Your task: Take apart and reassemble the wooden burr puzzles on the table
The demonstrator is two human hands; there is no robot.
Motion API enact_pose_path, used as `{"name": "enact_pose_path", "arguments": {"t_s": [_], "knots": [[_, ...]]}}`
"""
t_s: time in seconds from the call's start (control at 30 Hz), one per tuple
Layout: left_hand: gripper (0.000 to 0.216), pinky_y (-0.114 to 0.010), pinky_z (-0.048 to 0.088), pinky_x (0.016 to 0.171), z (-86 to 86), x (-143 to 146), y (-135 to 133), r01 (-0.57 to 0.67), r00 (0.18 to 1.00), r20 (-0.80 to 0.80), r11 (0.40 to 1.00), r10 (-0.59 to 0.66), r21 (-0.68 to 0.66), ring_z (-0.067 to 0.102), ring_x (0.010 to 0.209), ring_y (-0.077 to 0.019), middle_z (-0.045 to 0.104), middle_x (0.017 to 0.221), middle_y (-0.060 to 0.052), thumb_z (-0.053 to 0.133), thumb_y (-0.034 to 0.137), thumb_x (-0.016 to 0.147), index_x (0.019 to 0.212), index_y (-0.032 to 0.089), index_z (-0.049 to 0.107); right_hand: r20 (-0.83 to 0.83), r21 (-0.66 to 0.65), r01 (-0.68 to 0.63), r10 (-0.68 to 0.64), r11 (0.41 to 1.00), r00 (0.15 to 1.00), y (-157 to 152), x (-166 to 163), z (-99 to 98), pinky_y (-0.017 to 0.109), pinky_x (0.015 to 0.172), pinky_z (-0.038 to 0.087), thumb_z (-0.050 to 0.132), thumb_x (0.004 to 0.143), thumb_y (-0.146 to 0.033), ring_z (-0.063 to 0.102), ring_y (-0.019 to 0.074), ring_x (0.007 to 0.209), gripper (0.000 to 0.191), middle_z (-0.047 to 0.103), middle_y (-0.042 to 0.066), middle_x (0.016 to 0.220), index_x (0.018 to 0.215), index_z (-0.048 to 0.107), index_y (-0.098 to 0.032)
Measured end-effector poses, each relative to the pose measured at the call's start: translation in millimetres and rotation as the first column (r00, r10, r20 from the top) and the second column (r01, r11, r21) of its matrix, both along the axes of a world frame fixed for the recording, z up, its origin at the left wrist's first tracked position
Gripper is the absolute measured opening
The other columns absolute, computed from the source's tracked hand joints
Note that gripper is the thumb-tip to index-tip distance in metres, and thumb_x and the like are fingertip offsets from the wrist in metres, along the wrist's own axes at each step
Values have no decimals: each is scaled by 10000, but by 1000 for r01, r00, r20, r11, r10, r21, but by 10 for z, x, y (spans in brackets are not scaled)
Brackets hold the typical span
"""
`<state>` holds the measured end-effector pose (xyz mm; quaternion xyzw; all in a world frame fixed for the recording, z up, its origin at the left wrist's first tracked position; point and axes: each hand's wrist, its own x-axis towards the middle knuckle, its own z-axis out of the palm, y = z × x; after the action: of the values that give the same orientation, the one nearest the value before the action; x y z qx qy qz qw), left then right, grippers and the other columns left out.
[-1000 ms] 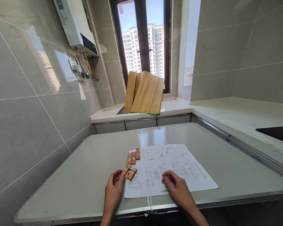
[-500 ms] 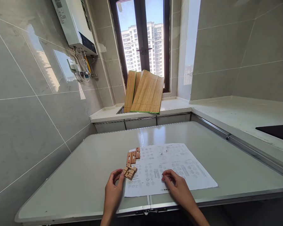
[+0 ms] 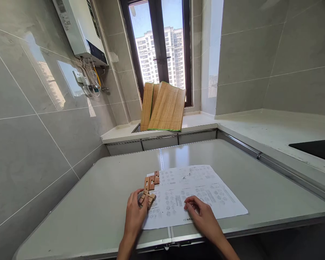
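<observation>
Wooden puzzle pieces [image 3: 148,189] lie at the left edge of a printed sheet [image 3: 195,195] on the grey worktop [image 3: 97,209]. Two groups are visible: an upper row of notched blocks [image 3: 152,180] set side by side, partly on the paper's top-left corner, and a lower interlocked cluster [image 3: 147,198] just below them, also overlapping the paper edge.

Left hand [image 3: 135,218] rests at the cluster. Its fingers [image 3: 142,203] curl loosely around the cluster's left and near side and touch it; the cluster sits on the worktop, not lifted. Whether the fingers actually grip it cannot be told.

Right hand [image 3: 204,218] lies palm down on the lower middle of the sheet, fingers bent, tips on the paper. It holds nothing and is well apart from the wooden pieces.

Sheet: white, covered with small printed diagrams, too small to read. It lies across the seam between the two halves of the worktop, near edge close to the front rim.

Surroundings: folded bamboo mats [image 3: 164,106] stand leaning against the window [image 3: 159,47] at the back, on a pale counter. A white wall-mounted heater [image 3: 78,32] hangs upper left on grey tiles, with pipes below it. A dark inset panel [image 3: 314,150] shows at the right on the side counter.
</observation>
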<state>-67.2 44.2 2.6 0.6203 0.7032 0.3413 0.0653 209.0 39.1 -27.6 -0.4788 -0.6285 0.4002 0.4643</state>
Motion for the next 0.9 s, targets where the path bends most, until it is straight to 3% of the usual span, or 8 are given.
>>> {"name": "enact_pose_path", "arguments": {"t_s": [0.27,0.43,0.63,0.9], "knots": [[503,-581,288,1127,73,241,555,39,939,-330,982,-99,-185,435,1376,-424,583,1428,-134,604,451,871,1339,267,591,3,13,-12,12,1000,1000,8,-9,11,324,781,478,508,948,-433,667,231,816,245,752,42,851,934,646,-231],[444,-623,194,1156,115,368,779,34,896,-418,961,-151,-275,491,1337,-417,634,1364,-162,522,548,920,1208,243,667,-4,28,-23,23,999,1000,24,-8,3,324,775,480,502,949,-439,673,240,824,255,752,52,853,934,643,-227],[502,-617,257,1135,177,458,872,93,878,-416,938,-235,-334,507,1315,-397,664,1306,-184,418,578,959,1178,214,686,-10,36,-28,29,999,1000,28,-10,-9,317,771,478,497,958,-422,659,229,804,240,749,45,847,937,636,-227],[457,-548,371,1098,146,718,671,265,859,-346,906,-377,-329,525,1301,-375,621,1354,-136,427,556,968,1242,279,666,-18,41,-22,23,999,1000,25,-12,-4,302,754,478,503,956,-400,671,223,796,228,753,42,844,948,647,-223]]}}
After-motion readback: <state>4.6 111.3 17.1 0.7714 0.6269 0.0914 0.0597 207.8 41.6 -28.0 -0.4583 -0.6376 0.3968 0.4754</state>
